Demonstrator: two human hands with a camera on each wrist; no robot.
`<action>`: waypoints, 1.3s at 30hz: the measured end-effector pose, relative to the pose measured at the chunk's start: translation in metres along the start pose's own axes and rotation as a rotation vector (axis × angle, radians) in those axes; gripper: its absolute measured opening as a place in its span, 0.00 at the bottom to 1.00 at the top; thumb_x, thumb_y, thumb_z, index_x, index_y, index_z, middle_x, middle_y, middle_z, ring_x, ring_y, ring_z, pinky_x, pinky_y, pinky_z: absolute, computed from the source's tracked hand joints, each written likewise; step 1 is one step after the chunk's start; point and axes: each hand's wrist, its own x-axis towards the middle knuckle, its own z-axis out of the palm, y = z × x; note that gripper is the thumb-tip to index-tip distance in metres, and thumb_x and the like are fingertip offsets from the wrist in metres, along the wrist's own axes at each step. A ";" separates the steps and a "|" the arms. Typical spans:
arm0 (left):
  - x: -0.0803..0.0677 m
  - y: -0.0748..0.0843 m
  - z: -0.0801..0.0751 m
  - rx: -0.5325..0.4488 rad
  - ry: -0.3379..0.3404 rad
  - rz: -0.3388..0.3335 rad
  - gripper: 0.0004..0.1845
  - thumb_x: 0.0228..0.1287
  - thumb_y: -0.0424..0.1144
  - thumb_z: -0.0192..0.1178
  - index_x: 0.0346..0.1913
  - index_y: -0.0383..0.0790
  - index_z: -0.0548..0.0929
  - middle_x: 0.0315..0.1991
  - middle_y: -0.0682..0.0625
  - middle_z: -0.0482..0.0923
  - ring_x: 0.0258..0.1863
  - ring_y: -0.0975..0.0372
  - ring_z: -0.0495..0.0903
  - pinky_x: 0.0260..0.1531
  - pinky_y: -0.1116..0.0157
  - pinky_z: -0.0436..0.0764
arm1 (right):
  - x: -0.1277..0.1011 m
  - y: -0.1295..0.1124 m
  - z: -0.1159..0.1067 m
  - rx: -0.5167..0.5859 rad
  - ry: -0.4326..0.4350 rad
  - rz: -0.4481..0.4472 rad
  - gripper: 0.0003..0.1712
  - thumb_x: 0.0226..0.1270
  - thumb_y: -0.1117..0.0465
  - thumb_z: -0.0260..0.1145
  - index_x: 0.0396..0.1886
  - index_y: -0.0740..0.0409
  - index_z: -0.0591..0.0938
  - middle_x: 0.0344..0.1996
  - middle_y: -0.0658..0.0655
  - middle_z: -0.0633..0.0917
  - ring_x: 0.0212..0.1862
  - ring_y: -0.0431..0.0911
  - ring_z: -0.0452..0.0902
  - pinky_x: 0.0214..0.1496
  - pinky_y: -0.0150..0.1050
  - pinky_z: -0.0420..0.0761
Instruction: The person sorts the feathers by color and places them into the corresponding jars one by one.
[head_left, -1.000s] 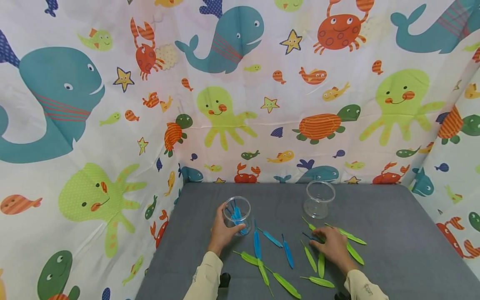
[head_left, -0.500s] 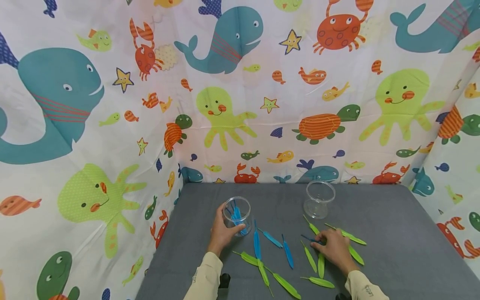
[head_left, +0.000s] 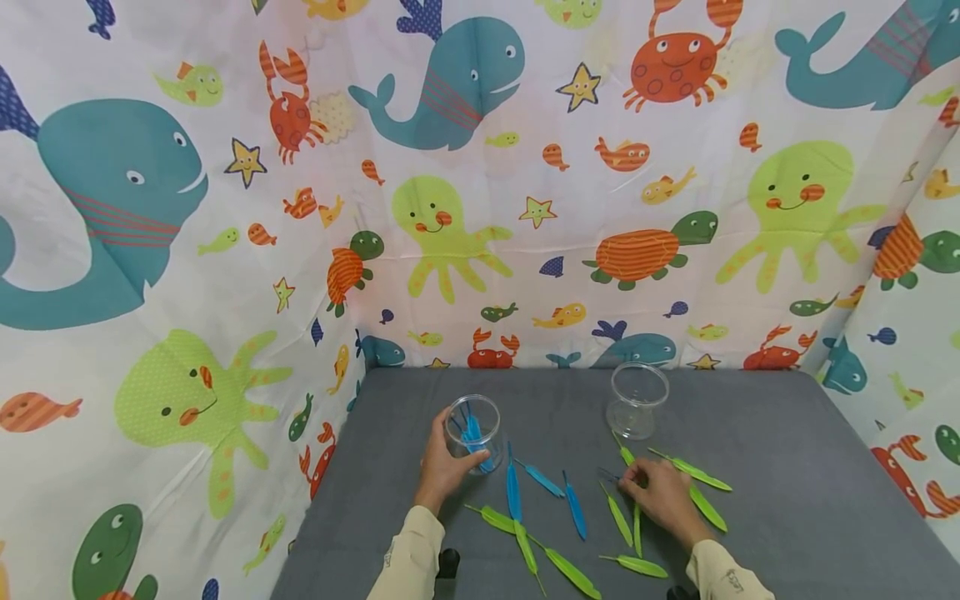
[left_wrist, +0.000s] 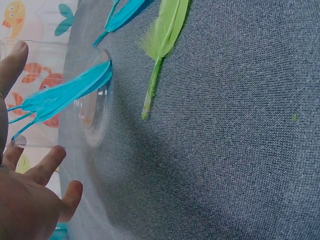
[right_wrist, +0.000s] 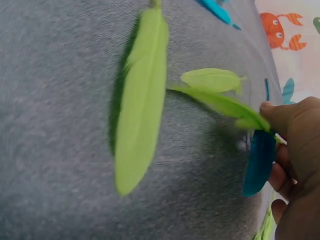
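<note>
On the left in the head view, my left hand (head_left: 441, 467) grips a clear round jar (head_left: 492, 435), thumb on the near side. Several blue feathers (left_wrist: 70, 92) lean inside it, quills upward. At the right, my right hand (head_left: 666, 493) pinches a blue feather (right_wrist: 260, 162) between thumb and fingers. Its dark quill sticks up past the thumb in the right wrist view, and its vane hangs below the fingers. A green feather (right_wrist: 225, 105) slants up from the cloth to the same fingertips; I cannot tell whether they hold it too.
A second clear jar (head_left: 637, 408) stands behind my right hand. Between the hands, 3 blue feathers, one of them long (head_left: 513, 493), lie on the grey cloth (head_left: 555, 404). Several green feathers (head_left: 573, 573) are scattered in front and around my right hand. A patterned curtain (head_left: 540, 250) encloses the back and sides.
The blue feather in my right hand has turned slightly, and a green feather beneath that hand has shifted and looks narrower. My left hand and its jar have stayed put.
</note>
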 end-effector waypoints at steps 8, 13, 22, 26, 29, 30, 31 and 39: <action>0.000 0.002 -0.001 -0.014 0.007 0.007 0.54 0.48 0.49 0.82 0.77 0.59 0.60 0.77 0.49 0.66 0.72 0.42 0.69 0.62 0.29 0.67 | 0.006 -0.008 -0.003 0.143 0.123 -0.077 0.08 0.61 0.66 0.75 0.39 0.55 0.84 0.30 0.49 0.87 0.31 0.39 0.82 0.42 0.43 0.75; -0.001 0.002 -0.001 -0.007 0.006 0.001 0.54 0.48 0.49 0.82 0.77 0.60 0.60 0.77 0.49 0.65 0.72 0.42 0.69 0.63 0.29 0.67 | 0.010 -0.013 -0.005 0.188 0.112 -0.052 0.14 0.64 0.66 0.73 0.49 0.57 0.86 0.36 0.53 0.89 0.36 0.44 0.84 0.37 0.37 0.81; 0.001 0.000 -0.001 -0.008 0.005 -0.007 0.55 0.47 0.50 0.82 0.77 0.61 0.60 0.77 0.49 0.65 0.73 0.43 0.68 0.63 0.29 0.66 | 0.023 -0.038 -0.014 0.321 0.064 0.036 0.12 0.69 0.59 0.70 0.50 0.55 0.87 0.43 0.57 0.89 0.45 0.50 0.85 0.47 0.46 0.84; 0.000 0.001 -0.001 -0.018 0.002 -0.008 0.55 0.47 0.50 0.82 0.77 0.61 0.60 0.77 0.49 0.65 0.73 0.42 0.68 0.63 0.30 0.67 | 0.033 -0.053 -0.014 0.376 0.084 0.037 0.11 0.68 0.59 0.71 0.48 0.56 0.86 0.42 0.56 0.88 0.40 0.44 0.83 0.41 0.37 0.82; 0.000 0.001 -0.002 -0.027 -0.004 -0.009 0.55 0.46 0.51 0.82 0.77 0.61 0.60 0.77 0.49 0.65 0.73 0.42 0.68 0.62 0.30 0.68 | 0.040 -0.066 -0.013 0.411 0.113 0.006 0.10 0.68 0.60 0.72 0.46 0.58 0.86 0.40 0.58 0.88 0.36 0.43 0.82 0.37 0.33 0.80; 0.000 0.001 -0.002 -0.030 -0.007 -0.009 0.55 0.46 0.51 0.82 0.77 0.61 0.60 0.77 0.49 0.65 0.73 0.42 0.68 0.62 0.30 0.69 | 0.042 -0.071 -0.013 0.425 0.119 -0.005 0.10 0.68 0.61 0.72 0.46 0.58 0.86 0.39 0.58 0.88 0.37 0.43 0.83 0.38 0.32 0.80; 0.000 0.001 -0.002 -0.031 -0.008 -0.008 0.55 0.47 0.51 0.82 0.77 0.61 0.60 0.77 0.49 0.65 0.73 0.42 0.68 0.62 0.31 0.69 | 0.044 -0.076 -0.014 0.438 0.118 -0.011 0.10 0.68 0.61 0.72 0.46 0.59 0.86 0.39 0.58 0.88 0.37 0.43 0.83 0.39 0.32 0.81; 0.001 0.000 -0.002 -0.030 -0.009 0.010 0.56 0.46 0.51 0.82 0.77 0.60 0.60 0.77 0.49 0.64 0.73 0.43 0.69 0.65 0.29 0.64 | 0.060 -0.116 -0.010 0.528 0.138 -0.035 0.09 0.67 0.61 0.72 0.45 0.59 0.86 0.38 0.59 0.89 0.38 0.42 0.84 0.43 0.32 0.82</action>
